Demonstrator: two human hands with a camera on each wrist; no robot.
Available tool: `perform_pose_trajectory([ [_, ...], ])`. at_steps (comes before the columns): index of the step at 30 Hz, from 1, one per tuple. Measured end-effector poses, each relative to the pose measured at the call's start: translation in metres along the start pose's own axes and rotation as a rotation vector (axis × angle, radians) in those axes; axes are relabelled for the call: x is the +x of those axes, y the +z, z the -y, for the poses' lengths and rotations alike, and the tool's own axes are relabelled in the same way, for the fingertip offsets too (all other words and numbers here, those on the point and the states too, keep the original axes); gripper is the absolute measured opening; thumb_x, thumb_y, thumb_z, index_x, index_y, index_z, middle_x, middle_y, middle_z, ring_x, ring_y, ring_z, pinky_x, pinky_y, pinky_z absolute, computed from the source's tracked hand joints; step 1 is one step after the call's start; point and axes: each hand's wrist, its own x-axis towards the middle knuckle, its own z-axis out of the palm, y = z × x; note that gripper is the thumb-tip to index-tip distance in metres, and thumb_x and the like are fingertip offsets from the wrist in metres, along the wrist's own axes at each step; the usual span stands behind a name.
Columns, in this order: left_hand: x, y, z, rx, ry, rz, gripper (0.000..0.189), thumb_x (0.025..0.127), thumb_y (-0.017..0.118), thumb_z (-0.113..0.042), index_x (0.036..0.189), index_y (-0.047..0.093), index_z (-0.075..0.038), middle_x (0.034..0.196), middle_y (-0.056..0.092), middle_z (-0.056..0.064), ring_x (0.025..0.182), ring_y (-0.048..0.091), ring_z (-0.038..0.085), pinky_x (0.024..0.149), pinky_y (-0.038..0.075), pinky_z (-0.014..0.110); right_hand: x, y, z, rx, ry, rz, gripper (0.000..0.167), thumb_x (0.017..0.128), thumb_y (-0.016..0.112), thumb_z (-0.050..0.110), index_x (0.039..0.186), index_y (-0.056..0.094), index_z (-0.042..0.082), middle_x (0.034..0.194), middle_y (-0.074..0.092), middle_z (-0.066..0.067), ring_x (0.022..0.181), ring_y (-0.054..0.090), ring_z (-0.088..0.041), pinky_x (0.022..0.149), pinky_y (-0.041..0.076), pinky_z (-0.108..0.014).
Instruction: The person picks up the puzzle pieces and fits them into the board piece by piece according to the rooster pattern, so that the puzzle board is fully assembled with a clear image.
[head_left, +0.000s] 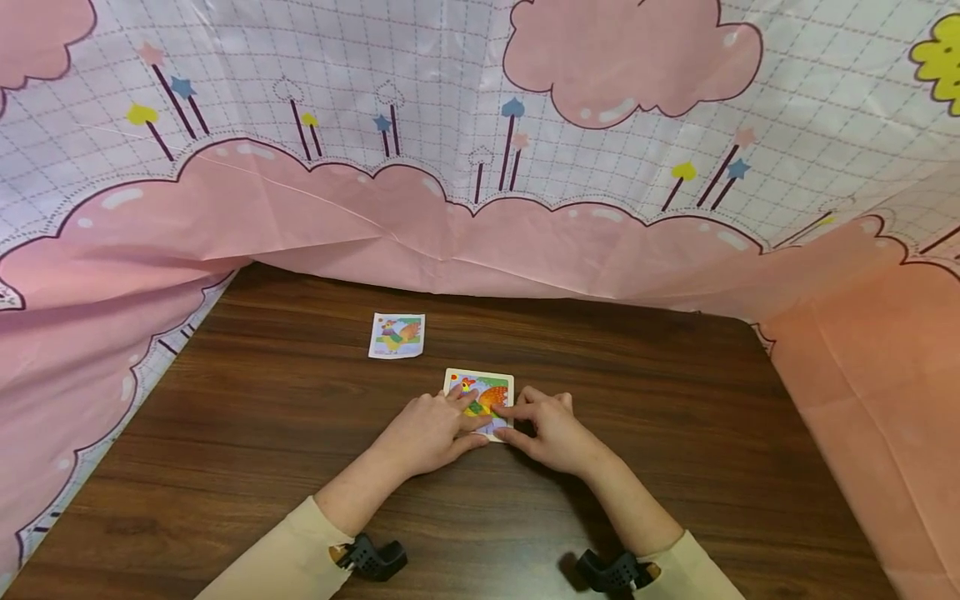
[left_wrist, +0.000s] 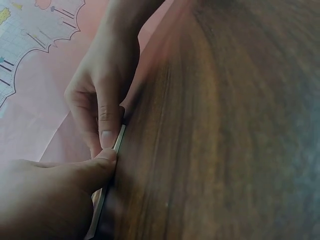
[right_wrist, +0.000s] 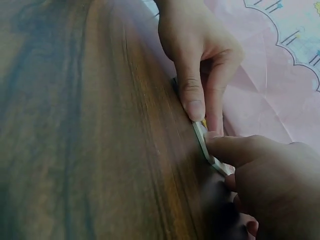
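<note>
A small picture puzzle [head_left: 453,374] of a colourful rooster, framed by a pale border, lies on the dark wooden table. My left hand [head_left: 431,429] reaches over its left side, fingers spread across the picture and thumb at the near edge. From the right, my right hand [head_left: 551,429] touches the puzzle with index finger and thumb, set apart from each other; its other fingers are bent beside the board. In the right wrist view the board's thin edge [right_wrist: 201,142] shows under both thumbs. The fingers hide part of the rooster.
A paper card [head_left: 397,337] with a paler print of a similar rooster lies behind and left of the puzzle. A pink and white patterned curtain [head_left: 525,250] hangs around the table's back and sides. Black wrist cameras [head_left: 378,560] sit on both sleeves.
</note>
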Motion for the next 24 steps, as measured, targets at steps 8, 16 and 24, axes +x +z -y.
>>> perform_pose_trajectory([
  [8,0.000,-0.001,0.002,-0.022,0.001,-0.005,0.045,0.104,0.059,-0.057,0.139,0.073,-0.033,0.151,0.058,0.012,0.128,0.063,0.036,0.083,0.064,0.051,0.001,0.002,-0.006,0.034,-0.059,-0.071,0.034,0.091,0.087,0.033,0.119,0.081,0.015,0.090,0.061,0.009,0.066,0.051,-0.007,0.075,0.027,-0.039],
  [16,0.000,-0.001,0.001,0.011,-0.009,-0.008,0.042,0.104,0.059,-0.057,0.138,0.072,-0.037,0.151,0.057,0.011,0.125,0.065,0.038,0.076,0.065,0.049,0.000,0.002,-0.010,0.027,-0.084,-0.048,0.041,0.092,0.086,0.035,0.128,0.079,0.018,0.092,0.056,0.010,0.066,0.048,-0.006,0.074,0.025,-0.038],
  [24,0.000,0.001,0.001,-0.009,-0.016,-0.002,0.042,0.104,0.059,-0.057,0.138,0.072,-0.037,0.152,0.057,0.011,0.127,0.064,0.039,0.081,0.064,0.052,-0.002,0.003,-0.009,0.055,-0.044,-0.042,0.038,0.092,0.086,0.033,0.127,0.080,0.019,0.093,0.057,0.008,0.068,0.048,-0.008,0.077,0.026,-0.039],
])
